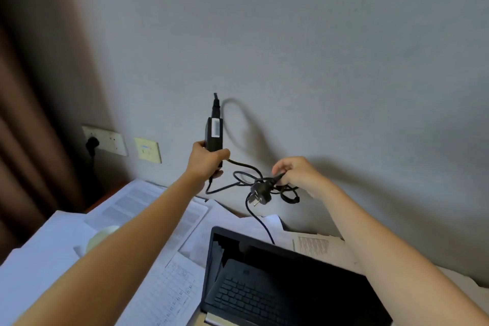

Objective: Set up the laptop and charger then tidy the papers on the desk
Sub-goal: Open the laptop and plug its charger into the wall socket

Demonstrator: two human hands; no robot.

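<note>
Holding the charger brick [213, 132] upright, our left grip [207, 161] curls round its lower end; at three o'clock our right grip [297, 172] pinches the tangled cable [275, 185], plug [260, 192] dangling below. At six o'clock the open laptop [264, 288] sits among scattered papers [137, 209].

Place: home study corner or office — which one, unclear
Evidence: table [111, 193] strewn with papers [148, 206], open laptop [277, 286] — wall sockets [105, 140], brown curtain [34, 114]

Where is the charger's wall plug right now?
In the head view, the plug dangles in the tangled cable beside the right hand, above the open laptop and far from the wall socket at left.
</note>
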